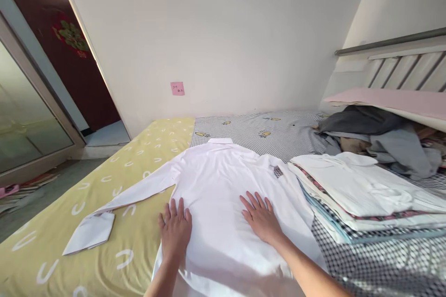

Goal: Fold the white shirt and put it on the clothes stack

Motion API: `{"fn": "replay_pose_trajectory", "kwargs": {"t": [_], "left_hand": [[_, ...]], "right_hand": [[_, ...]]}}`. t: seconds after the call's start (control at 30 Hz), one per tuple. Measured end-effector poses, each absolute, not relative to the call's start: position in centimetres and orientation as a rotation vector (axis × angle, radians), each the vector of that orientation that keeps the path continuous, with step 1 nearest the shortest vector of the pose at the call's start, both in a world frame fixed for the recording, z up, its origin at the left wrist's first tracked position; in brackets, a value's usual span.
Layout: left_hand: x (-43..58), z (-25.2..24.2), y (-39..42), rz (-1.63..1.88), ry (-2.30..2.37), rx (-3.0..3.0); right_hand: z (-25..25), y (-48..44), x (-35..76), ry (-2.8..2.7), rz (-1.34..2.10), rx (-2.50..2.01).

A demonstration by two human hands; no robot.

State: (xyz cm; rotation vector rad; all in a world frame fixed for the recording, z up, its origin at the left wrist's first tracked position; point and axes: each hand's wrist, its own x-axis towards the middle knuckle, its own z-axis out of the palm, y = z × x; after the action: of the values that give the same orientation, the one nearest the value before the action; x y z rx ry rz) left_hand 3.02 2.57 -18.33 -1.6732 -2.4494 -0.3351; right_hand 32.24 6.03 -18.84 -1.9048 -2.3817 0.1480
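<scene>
The white shirt (216, 181) is laid collar-far on the bed (52, 241). Left hand (176, 229) and right hand (261, 218) are pressed flat on it, grips open; the sleeve (139, 193) is stretched out left.

The left hand (176, 229) lies flat, palm down, fingers spread and pointing forward. The right hand (261, 218) lies flat too, fingers splayed and angled slightly leftward. Both bare forearms reach in from below, the two hands apart.
</scene>
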Motion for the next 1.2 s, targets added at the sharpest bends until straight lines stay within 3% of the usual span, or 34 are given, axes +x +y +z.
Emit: {"fn": "replay_pose_trajectory", "kwargs": {"t": [0.23, 0.47, 0.6, 0.73, 0.8, 1.03, 1.2], "left_hand": [[1.8, -19.0, -1.2, -0.325, -2.424, -1.716], [-0.3, -22.1, -9.0, -0.571, -2.444, -1.557], [-1.6, -23.2, -12.9, -0.96, -2.611, -1.542], [-2.8, -24.0, -15.2, -1.789, -2.635, -1.442], [-3.1, -24.1, -15.7, -2.025, -2.67, -1.345], [-1.8, -23.0, -15.4, -2.315, -2.84, -1.28], [-0.1, -21.8, -15.4, -2.534, -2.842, -1.179]], "right_hand": [[-20.6, 1.7, 34.1, -2.303, -0.015, -1.909], [-25.4, -3.9, 36.8, -2.112, -0.273, -1.673], [-26.9, -8.1, 38.6, -2.051, -0.331, -1.544], [-28.6, -10.6, 40.7, -2.033, -0.331, -1.467], [-29.0, -10.9, 41.5, -2.024, -0.28, -1.422], [-24.3, -7.1, 40.4, -1.951, -0.087, -1.381], [-23.3, -4.2, 35.9, -2.068, -0.124, -1.672]]}}
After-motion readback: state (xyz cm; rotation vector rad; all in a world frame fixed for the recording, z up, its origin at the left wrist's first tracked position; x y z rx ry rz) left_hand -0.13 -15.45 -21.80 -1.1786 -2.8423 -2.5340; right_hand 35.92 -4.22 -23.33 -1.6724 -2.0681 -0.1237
